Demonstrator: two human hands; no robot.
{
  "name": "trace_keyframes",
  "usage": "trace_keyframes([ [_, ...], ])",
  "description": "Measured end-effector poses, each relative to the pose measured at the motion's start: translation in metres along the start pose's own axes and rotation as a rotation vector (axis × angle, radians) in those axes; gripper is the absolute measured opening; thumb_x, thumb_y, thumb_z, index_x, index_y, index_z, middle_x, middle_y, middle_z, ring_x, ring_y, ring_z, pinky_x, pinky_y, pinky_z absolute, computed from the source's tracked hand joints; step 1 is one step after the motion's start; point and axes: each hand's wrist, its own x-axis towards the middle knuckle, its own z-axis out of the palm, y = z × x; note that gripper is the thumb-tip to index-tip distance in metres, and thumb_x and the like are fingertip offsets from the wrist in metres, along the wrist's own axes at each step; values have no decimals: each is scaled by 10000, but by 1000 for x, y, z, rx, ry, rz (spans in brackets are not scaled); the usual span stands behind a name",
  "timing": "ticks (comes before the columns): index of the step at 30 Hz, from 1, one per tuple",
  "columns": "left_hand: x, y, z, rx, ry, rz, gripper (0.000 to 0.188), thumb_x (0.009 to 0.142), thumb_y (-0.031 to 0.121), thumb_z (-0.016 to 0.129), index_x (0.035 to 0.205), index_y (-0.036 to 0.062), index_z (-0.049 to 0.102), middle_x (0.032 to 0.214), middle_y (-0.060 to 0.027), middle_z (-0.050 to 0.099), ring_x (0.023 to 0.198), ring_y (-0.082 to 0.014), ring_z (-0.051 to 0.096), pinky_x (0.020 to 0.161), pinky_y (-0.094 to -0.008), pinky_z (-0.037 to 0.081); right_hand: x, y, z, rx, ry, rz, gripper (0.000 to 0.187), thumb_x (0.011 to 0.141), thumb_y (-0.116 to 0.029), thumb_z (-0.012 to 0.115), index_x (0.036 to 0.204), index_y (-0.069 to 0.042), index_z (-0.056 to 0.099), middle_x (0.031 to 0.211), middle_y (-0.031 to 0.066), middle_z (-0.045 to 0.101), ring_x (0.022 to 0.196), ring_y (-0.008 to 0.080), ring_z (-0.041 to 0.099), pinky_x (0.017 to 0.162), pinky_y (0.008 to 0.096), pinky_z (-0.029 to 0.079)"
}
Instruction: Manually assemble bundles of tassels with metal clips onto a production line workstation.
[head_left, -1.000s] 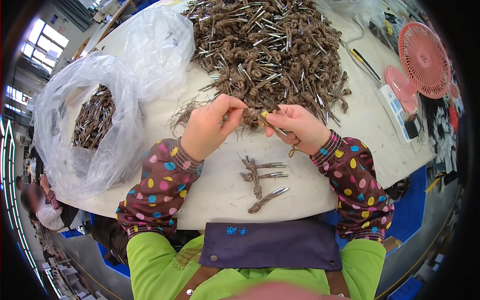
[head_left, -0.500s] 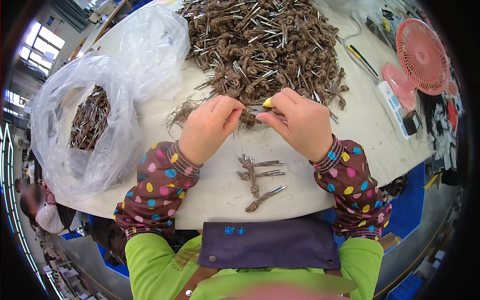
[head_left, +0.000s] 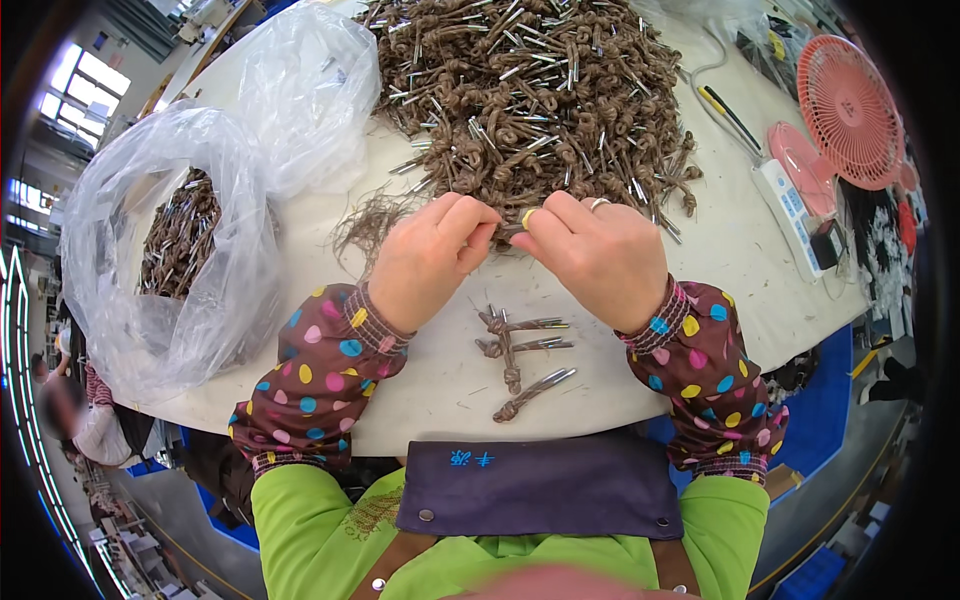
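Note:
My left hand [head_left: 437, 250] is closed in a pinch, and what its fingertips hold is hidden. Facing it, my right hand [head_left: 598, 255] is closed round a small grey metal tool [head_left: 514, 229], mostly covered by the fingers. Yellow shows at the right fingertip. Both hands meet at the near edge of a large heap of knotted brown cords with silvery metal tips [head_left: 530, 100]. On the table below them lie several separate knotted cords; one cord [head_left: 535, 394] is nearest me, another [head_left: 511, 365] points toward me.
A clear plastic bag [head_left: 100, 250] with more knotted cords [head_left: 180, 235] stands at the left. Loose brown fibres [head_left: 365, 232] lie beside my left hand. At the right are a pink fan [head_left: 850, 110], a white power strip [head_left: 787, 215] and a yellow-black knife-like tool [head_left: 730, 115]. The pale table [head_left: 430, 400] curves toward me.
My hands have drawn slightly closer together. My right fingers have curled inward, so less of the metal tool shows. The separate cords on the table stay put.

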Motion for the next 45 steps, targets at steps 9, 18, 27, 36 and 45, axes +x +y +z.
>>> trace_keyframes([
  [9, 0, -12, 0, -743, 30, -518, 68, 880, 58, 570, 919, 1, 569, 814, -53, 621, 743, -107, 618, 660, -233, 490, -13, 30, 31, 1148, -84, 562, 435, 780, -258, 740, 1082, 6, 572, 913, 55, 627, 850, 76, 583, 737, 208, 465],
  [18, 6, -20, -8, -255, -35, -200, 209, 846, 61, 607, 1046, 17, 564, 943, -64, 587, 846, -172, 577, 765, -278, 467, -9, 22, 21, 998, -226, 627, 217, 757, -168, 715, 895, -15, 650, 699, 57, 651, 645, 120, 626, 609, 253, 481],
  [27, 5, 0, -11, 89, -137, 77, 356, 747, 53, 664, 1096, 94, 606, 943, -78, 546, 863, -252, 548, 753, -358, 458, -3, 16, 5, 941, -351, 603, 216, 766, -77, 717, 932, 24, 622, 730, 9, 618, 664, 27, 522, 618, 193, 458],
  [36, 1, -1, 0, -84, -69, -23, 344, 742, -61, 629, 1055, 82, 641, 989, -80, 569, 729, -184, 598, 642, -278, 495, -1, 12, 1, 1008, -305, 598, 218, 787, -99, 718, 935, 22, 612, 725, -24, 580, 642, 14, 462, 571, 181, 403],
  [45, 1, -3, 1, -171, 18, -88, 196, 738, -24, 682, 920, 48, 688, 925, -87, 663, 820, -182, 648, 699, -266, 514, -4, 19, 11, 1342, -296, 694, 222, 805, -108, 697, 968, 21, 619, 846, 50, 660, 777, 78, 616, 681, 223, 492],
])
